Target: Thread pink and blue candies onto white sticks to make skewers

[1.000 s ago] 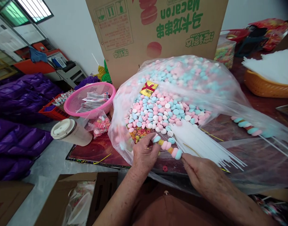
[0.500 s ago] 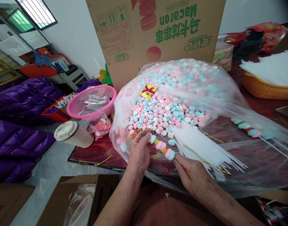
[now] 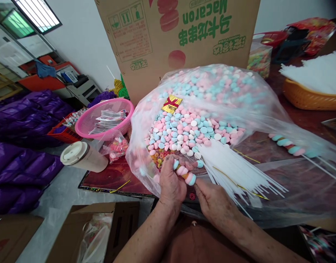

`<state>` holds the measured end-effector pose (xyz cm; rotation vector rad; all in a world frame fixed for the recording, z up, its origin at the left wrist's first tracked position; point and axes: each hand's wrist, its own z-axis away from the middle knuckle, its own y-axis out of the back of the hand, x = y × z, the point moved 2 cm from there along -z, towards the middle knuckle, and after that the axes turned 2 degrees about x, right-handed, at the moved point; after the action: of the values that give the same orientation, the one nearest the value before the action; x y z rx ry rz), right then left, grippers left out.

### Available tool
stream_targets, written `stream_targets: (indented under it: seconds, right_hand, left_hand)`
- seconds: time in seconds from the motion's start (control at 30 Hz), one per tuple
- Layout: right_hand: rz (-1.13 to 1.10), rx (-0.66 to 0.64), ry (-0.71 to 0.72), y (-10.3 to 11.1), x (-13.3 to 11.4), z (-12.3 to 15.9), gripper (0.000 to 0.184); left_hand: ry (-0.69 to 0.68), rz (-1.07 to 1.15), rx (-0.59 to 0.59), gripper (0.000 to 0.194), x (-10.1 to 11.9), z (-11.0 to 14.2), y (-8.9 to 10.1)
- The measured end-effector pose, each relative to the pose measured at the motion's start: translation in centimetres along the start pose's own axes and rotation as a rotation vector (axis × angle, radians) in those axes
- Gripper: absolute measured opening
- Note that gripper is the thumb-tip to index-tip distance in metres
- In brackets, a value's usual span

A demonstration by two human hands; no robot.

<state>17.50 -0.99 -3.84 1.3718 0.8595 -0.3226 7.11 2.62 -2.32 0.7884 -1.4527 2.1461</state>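
Over the table's point(image 3: 102, 181) front edge, the left hand point(image 3: 172, 184) curls its fingers and thumb about the far end of a candy skewer point(image 3: 182, 170), while the right hand point(image 3: 217, 202) pinches its near end, beside a blue piece. The step in hand looks like steadying or adjusting the threaded pieces; the next move calls for a firm near-end pinch and light pressure. Loose candies point(image 3: 181, 128) lie beyond, white sticks point(image 3: 236, 170) to the right, a lidded cup point(image 3: 92, 159) near the front-left corner.
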Motion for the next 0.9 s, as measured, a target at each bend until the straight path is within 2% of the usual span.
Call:
stream_targets:
  seconds: [0.17, 0.3, 0.4, 0.53, 0.63, 0.77, 0.9]
  right_hand:
    - [0.028, -0.039, -0.011, -0.6, -1.0, -0.7, 0.025]
    - [0.005, -0.084, -0.035, -0.4, -1.6, -1.3, 0.024]
    - [0.005, -0.035, 0.007, 1.4, -0.2, -1.6, 0.019]
    - [-0.019, 0.125, -0.069, 5.6, 1.9, -0.4, 0.026]
    - [-0.057, 0.126, -0.109, 7.1, 1.8, 0.6, 0.029]
    - [-0.079, 0.115, -0.111, 6.3, 0.9, 0.9, 0.030]
    - [-0.021, 0.099, -0.058, 5.0, 0.4, 0.8, 0.030]
  left_hand:
    - [-0.002, -0.042, 0.056, 0.013, -0.5, -0.4, 0.0]
    - [-0.021, -0.091, 0.057, 0.017, -0.2, -0.8, -0.2]
    - [-0.036, -0.138, 0.046, 0.013, 0.0, -1.1, -0.3]
    - [-0.033, -0.239, -0.054, 0.038, -0.2, -0.8, -0.6]
    - [-0.139, -0.379, -0.115, 0.044, -0.4, -0.2, -0.9]
    - [-0.268, -0.564, -0.140, 0.040, 0.3, 0.0, -0.5]
    - [-0.290, -0.874, -0.189, 0.048, 1.7, 0.2, -0.1]
